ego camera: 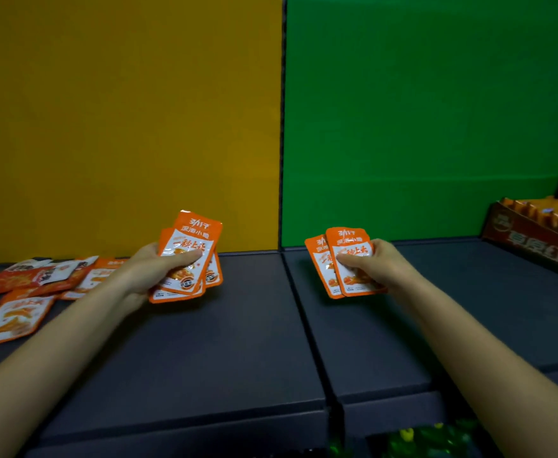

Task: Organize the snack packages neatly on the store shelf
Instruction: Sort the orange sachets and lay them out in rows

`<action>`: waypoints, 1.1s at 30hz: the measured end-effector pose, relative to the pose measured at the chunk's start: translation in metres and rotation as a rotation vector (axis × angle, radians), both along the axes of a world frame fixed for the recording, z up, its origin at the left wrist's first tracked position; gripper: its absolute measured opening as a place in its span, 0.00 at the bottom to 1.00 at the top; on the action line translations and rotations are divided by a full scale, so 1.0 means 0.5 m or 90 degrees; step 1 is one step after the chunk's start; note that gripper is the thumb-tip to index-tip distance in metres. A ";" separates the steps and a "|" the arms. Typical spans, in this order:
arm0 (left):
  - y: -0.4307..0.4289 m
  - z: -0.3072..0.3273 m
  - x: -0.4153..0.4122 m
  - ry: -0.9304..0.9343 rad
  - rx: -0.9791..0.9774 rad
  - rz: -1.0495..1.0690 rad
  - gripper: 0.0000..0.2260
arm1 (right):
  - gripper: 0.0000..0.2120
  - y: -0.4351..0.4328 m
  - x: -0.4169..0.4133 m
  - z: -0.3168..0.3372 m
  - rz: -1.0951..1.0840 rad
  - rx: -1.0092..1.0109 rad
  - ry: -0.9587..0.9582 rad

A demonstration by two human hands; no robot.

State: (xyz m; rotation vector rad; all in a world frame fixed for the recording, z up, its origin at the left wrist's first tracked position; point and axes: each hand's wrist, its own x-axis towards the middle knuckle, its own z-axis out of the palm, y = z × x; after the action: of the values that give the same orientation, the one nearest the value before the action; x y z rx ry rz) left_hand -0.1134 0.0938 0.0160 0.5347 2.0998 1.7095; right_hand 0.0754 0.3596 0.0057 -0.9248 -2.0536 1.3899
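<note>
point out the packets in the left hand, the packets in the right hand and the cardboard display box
packets in the left hand [194, 241]: head view, front packet's printed face
packets in the right hand [348, 241]: head view, front packet's top
cardboard display box [528, 241]: head view, front wall

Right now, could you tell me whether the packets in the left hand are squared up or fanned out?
Fanned out: the packets in the left hand sit offset, their corners showing.

loose packets [16, 292]: cut off left | display box [535, 233]: cut off right, print blurred
</note>
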 end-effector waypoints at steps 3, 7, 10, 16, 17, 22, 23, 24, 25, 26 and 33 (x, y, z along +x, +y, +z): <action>0.085 0.002 0.046 -0.007 0.020 0.001 0.09 | 0.16 0.078 0.018 -0.025 -0.015 -0.003 -0.037; 0.202 -0.007 0.094 -0.013 0.055 0.016 0.13 | 0.18 0.141 0.007 -0.049 -0.018 0.065 -0.081; 0.268 -0.007 0.120 -0.028 0.092 0.059 0.16 | 0.22 0.157 -0.017 -0.050 -0.030 0.142 -0.116; 0.353 -0.004 0.146 -0.015 0.142 0.077 0.14 | 0.23 0.173 -0.047 -0.056 -0.037 0.170 -0.104; 0.358 -0.009 0.146 -0.014 0.139 0.073 0.13 | 0.23 0.178 -0.049 -0.056 -0.039 0.171 -0.101; 0.354 -0.033 0.140 -0.004 0.113 0.053 0.07 | 0.22 0.189 -0.065 -0.061 -0.037 0.187 -0.092; 0.352 -0.034 0.138 0.001 0.108 0.046 0.07 | 0.22 0.190 -0.067 -0.062 -0.036 0.191 -0.089; 0.350 -0.035 0.136 0.005 0.104 0.041 0.07 | 0.22 0.191 -0.070 -0.063 -0.036 0.193 -0.089; 0.348 -0.036 0.135 0.008 0.100 0.038 0.07 | 0.22 0.191 -0.070 -0.063 -0.036 0.197 -0.092; 0.347 -0.037 0.134 0.010 0.098 0.038 0.07 | 0.22 0.190 -0.070 -0.064 -0.035 0.204 -0.094; 0.347 -0.045 0.137 0.018 0.084 0.035 0.08 | 0.23 0.188 -0.062 -0.064 -0.012 0.223 -0.114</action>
State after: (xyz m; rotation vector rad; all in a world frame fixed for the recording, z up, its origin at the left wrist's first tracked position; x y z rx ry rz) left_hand -0.0447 0.2674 -0.0066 0.5463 2.0493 1.8912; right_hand 0.0445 0.4537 -0.0261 -0.9376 -2.3160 0.9200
